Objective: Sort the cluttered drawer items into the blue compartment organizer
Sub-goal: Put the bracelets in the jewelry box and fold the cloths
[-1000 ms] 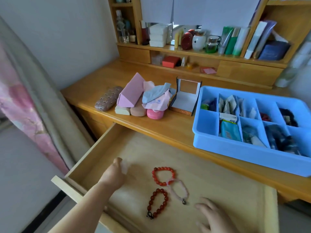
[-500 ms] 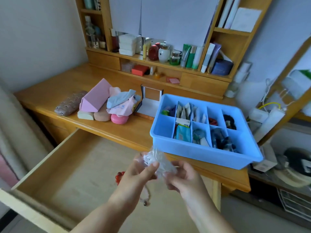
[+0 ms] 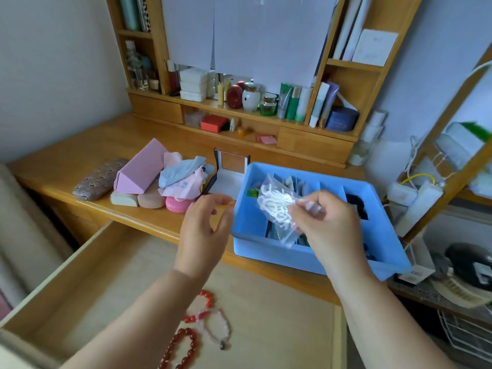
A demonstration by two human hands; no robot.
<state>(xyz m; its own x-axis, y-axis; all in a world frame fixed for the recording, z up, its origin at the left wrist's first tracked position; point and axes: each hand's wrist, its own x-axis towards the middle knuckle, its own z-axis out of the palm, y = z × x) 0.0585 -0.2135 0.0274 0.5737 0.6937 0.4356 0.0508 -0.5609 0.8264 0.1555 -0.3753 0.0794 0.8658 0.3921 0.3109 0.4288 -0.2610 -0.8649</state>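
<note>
My right hand (image 3: 328, 225) pinches a clear plastic bag of small white pieces (image 3: 277, 209) and holds it above the blue compartment organizer (image 3: 269, 250) on the desk. Small packets and dark items fill several of the organizer's compartments. Just left of the organizer, my left hand (image 3: 205, 230) hovers with relaxed fingers and holds nothing. Below, the open wooden drawer (image 3: 87, 272) holds a red bead bracelet (image 3: 206, 302), a dark red bead bracelet (image 3: 178, 350) and a pale pink bracelet (image 3: 217, 328); my forearm hides part of them.
On the desk left of the organizer lie a patterned case (image 3: 99, 179), a pink triangular case (image 3: 141, 169), folded cloths (image 3: 183, 177), sponges (image 3: 138, 199) and an open jewellery box (image 3: 229, 174). Shelves with bottles stand behind. A wooden rack with cables stands at the right.
Both hands rose from the drawer with the plastic bag. My left hand has let go of it, and my right hand carried it up over the organizer.
</note>
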